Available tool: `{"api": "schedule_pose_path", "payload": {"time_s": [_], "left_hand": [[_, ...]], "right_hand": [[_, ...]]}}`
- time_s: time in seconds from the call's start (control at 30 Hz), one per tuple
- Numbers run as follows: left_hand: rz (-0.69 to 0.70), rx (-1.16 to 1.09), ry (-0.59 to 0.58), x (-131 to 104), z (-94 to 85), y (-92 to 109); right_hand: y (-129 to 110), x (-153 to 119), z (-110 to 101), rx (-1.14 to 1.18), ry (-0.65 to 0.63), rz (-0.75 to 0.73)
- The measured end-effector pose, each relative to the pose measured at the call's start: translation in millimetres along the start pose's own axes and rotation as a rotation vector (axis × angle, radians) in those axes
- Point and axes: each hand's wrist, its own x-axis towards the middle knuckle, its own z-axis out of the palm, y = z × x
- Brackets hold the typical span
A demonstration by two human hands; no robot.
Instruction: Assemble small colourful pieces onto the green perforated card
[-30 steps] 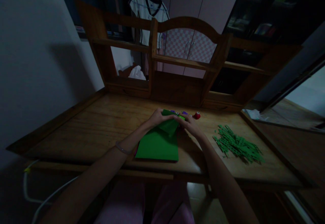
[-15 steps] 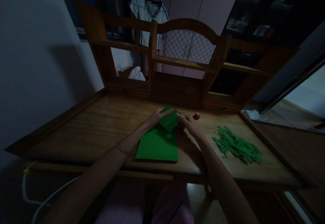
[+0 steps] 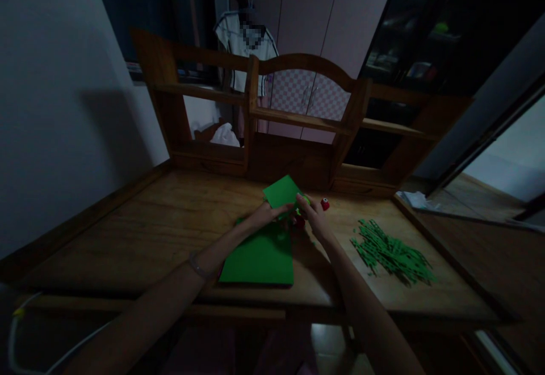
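Observation:
A small green sheet [image 3: 281,189] is raised above a larger green sheet or stack [image 3: 259,257] that lies near the desk's front edge. My left hand [image 3: 269,214] grips the small sheet at its lower edge. At its right corner, my right hand [image 3: 311,211] pinches the sheet together with a yellow-green item [image 3: 306,199]. A red object [image 3: 299,222] shows partly between the hands; its shape is unclear. Just beyond my right hand sits a small red item with a white top [image 3: 325,204].
A heap of green strips [image 3: 389,250] lies on the right of the wooden desk [image 3: 170,216]. A wooden shelf unit [image 3: 293,156] rises along the back edge. Small green scraps lie near the heap.
The small green sheet has turned and tilted, showing a brighter face. My left hand has shifted from its upper left side to its lower edge. The camera view has moved slightly.

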Motion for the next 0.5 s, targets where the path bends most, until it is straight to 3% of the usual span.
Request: {"api": "schedule_pose_path", "payload": {"time_s": [0.17, 0.33, 0.5], "left_hand": [[0.052, 0.111, 0.046, 1.6, -6.4, -5.3], [0.158, 0.203, 0.034, -3.0, -8.2, 4.3], [0.105, 0.241, 0.076, -7.8, -6.2, 10.4]], "right_hand": [[-2.5, -1.7, 2.9, -0.020, -0.022, -0.043], [-5.2, -4.1, 2.9, -0.010, -0.031, -0.053], [-6.6, -5.4, 2.2, -0.017, -0.067, -0.038]]}}
